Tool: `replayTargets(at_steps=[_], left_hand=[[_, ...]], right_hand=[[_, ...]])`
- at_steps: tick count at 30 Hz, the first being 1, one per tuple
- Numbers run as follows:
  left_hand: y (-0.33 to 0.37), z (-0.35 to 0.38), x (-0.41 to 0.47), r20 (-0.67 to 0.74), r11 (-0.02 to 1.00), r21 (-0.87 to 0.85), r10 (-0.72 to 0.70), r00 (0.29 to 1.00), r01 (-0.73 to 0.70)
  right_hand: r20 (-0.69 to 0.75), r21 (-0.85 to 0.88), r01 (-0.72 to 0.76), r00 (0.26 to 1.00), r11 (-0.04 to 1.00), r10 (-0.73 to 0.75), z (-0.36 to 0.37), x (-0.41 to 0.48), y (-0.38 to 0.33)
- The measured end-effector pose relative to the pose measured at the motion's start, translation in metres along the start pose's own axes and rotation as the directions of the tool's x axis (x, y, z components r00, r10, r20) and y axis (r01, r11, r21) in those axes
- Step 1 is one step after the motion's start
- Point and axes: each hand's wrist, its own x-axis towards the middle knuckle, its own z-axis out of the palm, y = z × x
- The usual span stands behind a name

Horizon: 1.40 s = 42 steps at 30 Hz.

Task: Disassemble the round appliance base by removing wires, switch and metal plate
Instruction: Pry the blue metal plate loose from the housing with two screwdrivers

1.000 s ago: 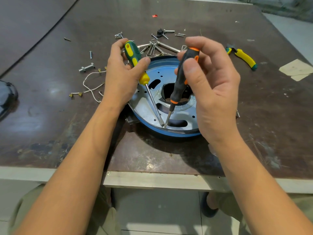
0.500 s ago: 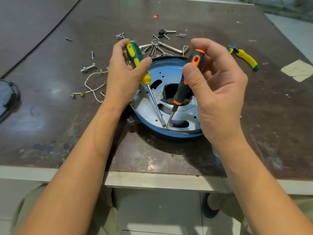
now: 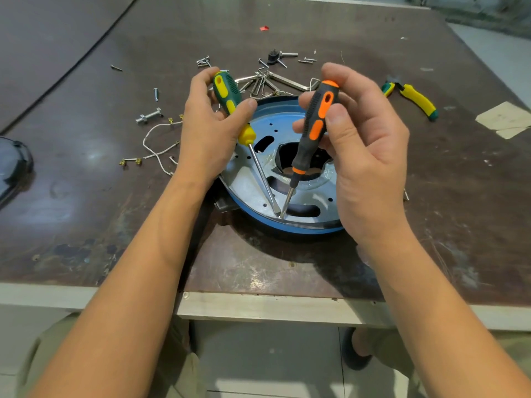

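The round appliance base (image 3: 301,228), blue-rimmed, lies on the table between my hands. A silver metal plate (image 3: 247,185) with slots and a central hole sits inside it. My left hand (image 3: 209,130) grips a green-and-yellow screwdriver (image 3: 228,97). My right hand (image 3: 365,156) grips a black-and-orange screwdriver (image 3: 314,124). Both blades slant down and meet at the plate's near edge, just inside the blue rim. White wires (image 3: 156,147) with brass terminals lie loose on the table left of the base.
Loose screws (image 3: 203,61), a bolt (image 3: 148,117), hex keys (image 3: 287,80) and a small black part (image 3: 273,57) are scattered behind the base. Yellow-handled pliers (image 3: 416,100) lie far right, near a tan paper piece (image 3: 505,119). A dark object (image 3: 13,165) sits at the left edge.
My right hand has shifted slightly right and tilted the orange screwdriver's handle outward. The tips stay at the plate's near edge. The left hand has barely moved.
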Motion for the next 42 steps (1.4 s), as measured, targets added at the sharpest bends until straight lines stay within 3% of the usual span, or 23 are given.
replayTargets(at_steps=[8,13,20,25,31,39,42], left_hand=[[0.0005,-0.0002,-0.0006,-0.002,1.0,-0.009,-0.005,1.0,0.005],[0.0006,0.0001,-0.0006,-0.008,1.0,-0.017,-0.006,1.0,0.006],[0.0013,-0.0001,-0.0014,0.0,1.0,-0.011,-0.007,1.0,0.007],[0.0006,-0.0007,-0.0004,0.004,1.0,-0.006,-0.007,1.0,0.007],[0.0005,0.0,-0.0008,0.0,1.0,-0.001,-0.01,1.0,0.01],[0.0012,-0.0002,-0.0008,0.001,1.0,-0.006,-0.009,1.0,0.009],[0.001,-0.0002,-0.0014,-0.002,1.0,-0.008,-0.013,1.0,0.013]], right_hand=[[-0.044,-0.071,0.038,0.998,0.997,-0.041,-0.0002,0.0004,-0.0003],[-0.044,0.012,-0.029,0.999,1.0,0.03,0.0009,0.0014,-0.0005],[-0.05,-0.1,0.042,0.998,0.994,-0.048,-0.0007,0.0008,0.0014],[-0.05,-0.022,0.018,0.999,1.0,-0.019,-0.001,0.0004,0.0024],[-0.098,-0.119,0.086,0.99,0.989,-0.098,0.0,-0.0001,0.0],[-0.072,0.012,0.026,0.997,1.0,-0.025,-0.0007,0.0003,0.002],[-0.074,-0.071,0.055,0.996,0.996,-0.06,0.0009,-0.0004,-0.0001]])
